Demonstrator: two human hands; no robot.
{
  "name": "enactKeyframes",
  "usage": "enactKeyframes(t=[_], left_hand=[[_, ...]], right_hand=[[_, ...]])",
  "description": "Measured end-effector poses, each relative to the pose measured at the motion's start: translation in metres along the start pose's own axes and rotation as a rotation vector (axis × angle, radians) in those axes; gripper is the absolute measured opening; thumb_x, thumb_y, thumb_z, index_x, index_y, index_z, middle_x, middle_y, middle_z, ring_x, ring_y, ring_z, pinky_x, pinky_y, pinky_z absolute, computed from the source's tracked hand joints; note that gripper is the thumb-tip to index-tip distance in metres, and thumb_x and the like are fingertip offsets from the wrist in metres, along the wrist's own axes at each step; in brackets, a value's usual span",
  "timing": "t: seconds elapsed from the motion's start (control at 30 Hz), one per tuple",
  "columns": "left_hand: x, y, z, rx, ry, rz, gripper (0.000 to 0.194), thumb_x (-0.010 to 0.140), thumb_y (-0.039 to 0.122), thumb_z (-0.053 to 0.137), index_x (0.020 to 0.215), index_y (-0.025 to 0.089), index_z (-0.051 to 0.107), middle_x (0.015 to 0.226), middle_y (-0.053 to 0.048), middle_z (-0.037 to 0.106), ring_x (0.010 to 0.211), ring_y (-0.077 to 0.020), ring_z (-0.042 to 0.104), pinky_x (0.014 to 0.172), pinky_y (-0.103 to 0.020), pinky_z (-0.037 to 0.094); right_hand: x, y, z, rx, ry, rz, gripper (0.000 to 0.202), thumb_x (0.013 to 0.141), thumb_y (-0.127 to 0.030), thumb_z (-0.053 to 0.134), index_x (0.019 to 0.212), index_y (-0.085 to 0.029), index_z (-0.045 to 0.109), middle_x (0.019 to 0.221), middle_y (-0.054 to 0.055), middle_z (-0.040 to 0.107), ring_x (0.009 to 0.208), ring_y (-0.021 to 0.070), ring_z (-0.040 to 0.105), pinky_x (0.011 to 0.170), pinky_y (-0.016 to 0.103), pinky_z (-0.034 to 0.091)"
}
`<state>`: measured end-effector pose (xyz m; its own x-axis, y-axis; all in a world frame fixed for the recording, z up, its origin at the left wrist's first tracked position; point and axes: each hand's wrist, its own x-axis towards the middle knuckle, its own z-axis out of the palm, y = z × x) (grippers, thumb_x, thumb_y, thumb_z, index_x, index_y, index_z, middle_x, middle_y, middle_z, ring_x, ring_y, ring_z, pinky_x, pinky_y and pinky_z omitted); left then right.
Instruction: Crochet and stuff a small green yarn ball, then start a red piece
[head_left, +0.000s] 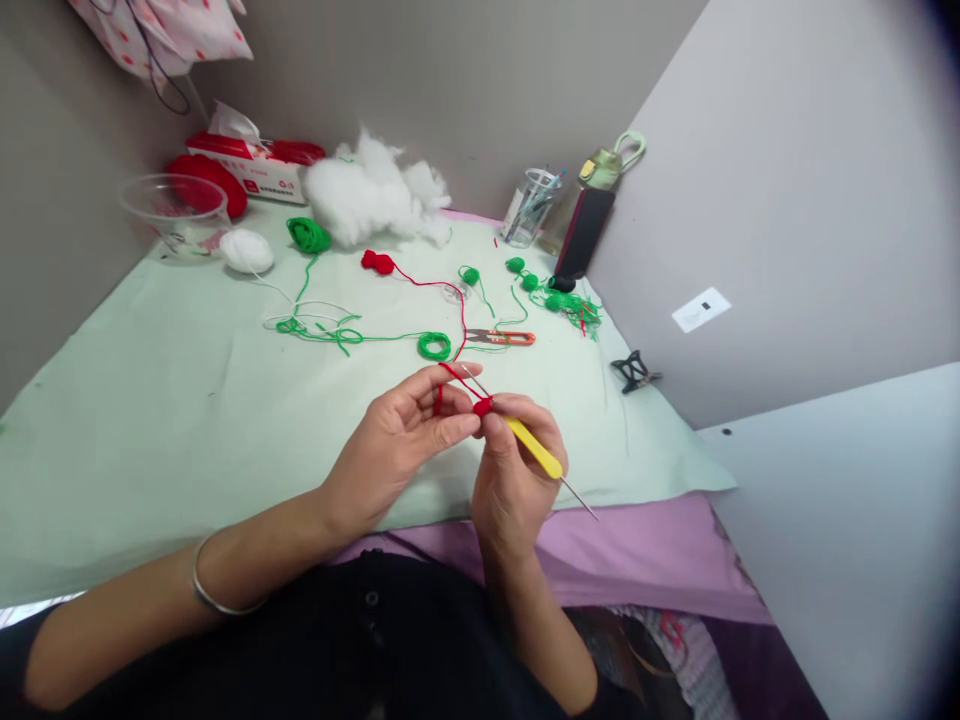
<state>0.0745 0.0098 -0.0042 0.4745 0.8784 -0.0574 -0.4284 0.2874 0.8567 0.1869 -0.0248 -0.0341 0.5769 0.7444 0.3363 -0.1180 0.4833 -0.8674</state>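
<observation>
Crocheting a small red piece with a yellow-handled hook, both hands closed on the work above the desk

Head view: the left hand [405, 430] pinches the red crochet piece [483, 406] between thumb and forefinger, with the red yarn [450, 300] running over its fingers toward the back of the pale green desk [150, 420]; the right hand [517, 470] grips the crochet hook [534, 448] pencil-fashion, its metal tip at the piece. To work the stitch well, I judge the yarn should stay taut over the finger and the pinch sit close to the hook tip. Both wrists hover, forearms angled inward, with a bangle [214, 590] on the left wrist
</observation>
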Motion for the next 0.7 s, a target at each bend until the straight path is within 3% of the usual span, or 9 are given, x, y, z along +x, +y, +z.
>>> enactKeyframes(t=[0.2,0.43,0.6,0.7], left_hand=[[0.0002,0.0059,0.0025,-0.132,0.003,-0.135,0.036,0.08,0.018,0.082,0.116,0.018,0.076,0.081,0.001,0.065,0.081,-0.0115,0.058,0.086,-0.024,0.047],[-0.0026,0.005,0.0005,-0.057,-0.007,-0.078,0.027,0.088,0.027,0.076,0.115,0.02,0.076,0.086,0.0,0.066,0.081,-0.0114,0.058,0.085,-0.024,0.046],[-0.002,0.0061,0.0021,-0.072,0.01,-0.119,0.032,0.083,0.024,0.081,0.114,0.02,0.076,0.09,-0.001,0.07,0.086,-0.0134,0.06,0.085,-0.025,0.047],[-0.001,0.0072,0.0017,-0.142,0.023,-0.16,0.035,0.08,0.018,0.082,0.114,0.019,0.077,0.088,-0.001,0.069,0.084,-0.0117,0.059,0.085,-0.023,0.048]], right_hand=[[-0.0011,-0.0021,-0.0042,-0.039,-0.035,-0.025,0.009,0.084,-0.019,0.077,0.087,-0.028,0.075,0.085,0.0,0.07,0.082,0.0155,0.066,0.072,0.029,0.054],[0.0009,0.0011,-0.0055,0.072,0.014,0.105,0.011,0.078,-0.021,0.081,0.082,-0.026,0.073,0.084,-0.001,0.07,0.078,0.0143,0.064,0.069,0.028,0.053],[-0.0012,-0.0024,-0.0041,-0.036,-0.056,0.003,0.008,0.085,-0.02,0.076,0.087,-0.026,0.072,0.087,0.0,0.067,0.077,0.0156,0.063,0.065,0.03,0.052],[-0.0011,-0.0065,-0.0059,-0.161,-0.089,-0.081,0.012,0.087,-0.017,0.073,0.09,-0.028,0.073,0.086,0.0,0.068,0.082,0.0162,0.064,0.07,0.03,0.053]])
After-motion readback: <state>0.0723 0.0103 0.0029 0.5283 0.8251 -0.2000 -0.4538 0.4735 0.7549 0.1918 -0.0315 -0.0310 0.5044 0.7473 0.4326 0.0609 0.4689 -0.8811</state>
